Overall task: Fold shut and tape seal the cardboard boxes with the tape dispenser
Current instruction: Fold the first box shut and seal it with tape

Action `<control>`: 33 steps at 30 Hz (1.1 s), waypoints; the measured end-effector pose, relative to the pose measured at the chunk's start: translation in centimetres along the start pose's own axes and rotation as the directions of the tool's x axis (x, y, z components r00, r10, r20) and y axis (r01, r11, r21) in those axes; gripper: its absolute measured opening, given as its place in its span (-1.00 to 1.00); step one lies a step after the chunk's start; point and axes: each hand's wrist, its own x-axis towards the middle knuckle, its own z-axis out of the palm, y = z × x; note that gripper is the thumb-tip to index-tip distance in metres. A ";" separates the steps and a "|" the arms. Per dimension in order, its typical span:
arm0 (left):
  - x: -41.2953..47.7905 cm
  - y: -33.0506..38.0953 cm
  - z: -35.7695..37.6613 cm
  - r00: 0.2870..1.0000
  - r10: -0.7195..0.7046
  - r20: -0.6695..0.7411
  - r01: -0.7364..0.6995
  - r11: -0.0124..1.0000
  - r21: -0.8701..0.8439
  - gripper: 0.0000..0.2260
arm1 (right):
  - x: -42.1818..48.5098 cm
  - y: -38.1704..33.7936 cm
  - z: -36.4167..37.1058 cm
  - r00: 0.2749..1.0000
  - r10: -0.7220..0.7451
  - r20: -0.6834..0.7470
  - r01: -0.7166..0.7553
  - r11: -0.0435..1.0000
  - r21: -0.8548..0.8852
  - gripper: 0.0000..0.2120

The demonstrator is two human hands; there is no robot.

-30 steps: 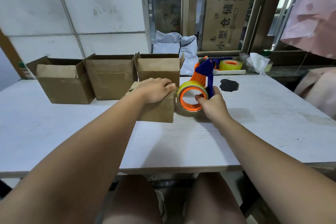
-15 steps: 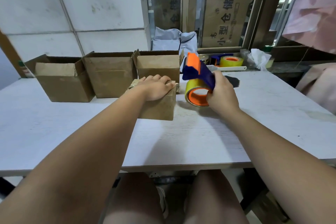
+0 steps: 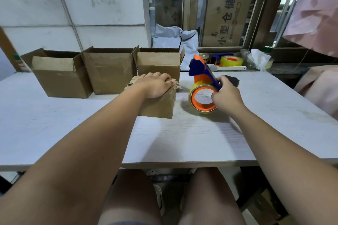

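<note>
We press our left hand on top of the box, fingers straight and close together, palm over the folded flaps. The hold serves one purpose: in our judgement the flaps would spring up if released, so they need holding flat until tape crosses the seam. The box stands near the middle of the bench, shut but with no tape that we can see.

Our right hand grips the dispenser just right of the box, fingers curled round the blue frame beside the roll. The orange head points up and away (it is not yet turned toward the box). The roll appears to rest on the bench, though it may hover just above it.

Three open boxes stand in a row at the back of the bench, flaps up, not yet folded. Their insides are hidden from this angle, so we cannot tell whether they hold anything. A second dispenser lies on the sill beyond the bench.
</note>
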 end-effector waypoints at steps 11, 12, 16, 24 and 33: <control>0.0 0.0 -0.2 1.000 -0.002 0.021 0.002 1.000 -0.013 -0.58 | -0.4 1.5 -1.2 0.994 -0.102 0.049 0.111 0.955 -0.274 -0.55; 0.0 0.0 -0.2 1.000 -0.004 0.024 0.005 1.000 -0.014 -0.58 | -0.3 1.7 -1.3 0.993 -0.100 0.059 0.112 0.955 -0.274 -0.55; 0.1 0.0 0.0 1.000 -0.003 0.011 0.003 1.000 -0.003 -0.57 | 0.1 1.5 -1.4 0.978 -0.195 0.076 0.208 0.874 -0.438 -0.44; -0.8 0.9 -0.6 0.997 -0.075 0.015 0.076 0.996 -0.048 -0.33 | 0.1 0.2 -1.8 0.960 -0.199 0.196 0.279 0.695 -0.662 -0.14; -0.3 1.8 -0.4 0.984 -0.178 0.019 0.178 0.984 0.000 -0.25 | 0.9 -0.4 -1.6 0.915 -0.303 0.267 0.388 0.474 -0.790 -0.17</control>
